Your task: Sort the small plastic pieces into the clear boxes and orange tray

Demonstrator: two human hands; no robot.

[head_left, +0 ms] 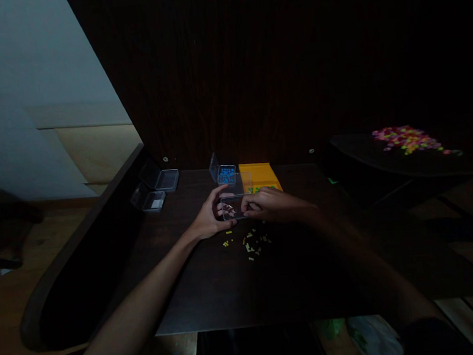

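Note:
Both my hands meet at a small clear plastic box [233, 204] with its lid up, standing on the dark wooden table [213, 290]. My left hand [210, 215] curls around the box's left side. My right hand [270, 205] is closed at the box's right edge, fingers pinched together; whether anything is in them I cannot see. Several tiny yellow pieces [250, 243] lie scattered on the table just in front of the box. The scene is dim.
Behind the box stand an open clear case with blue pieces [224, 174] and a yellow tray [259, 176]. Two more open clear cases [162, 179] [151, 200] sit at the back left. A pile of pink and yellow pieces [407, 139] lies on a dark surface far right.

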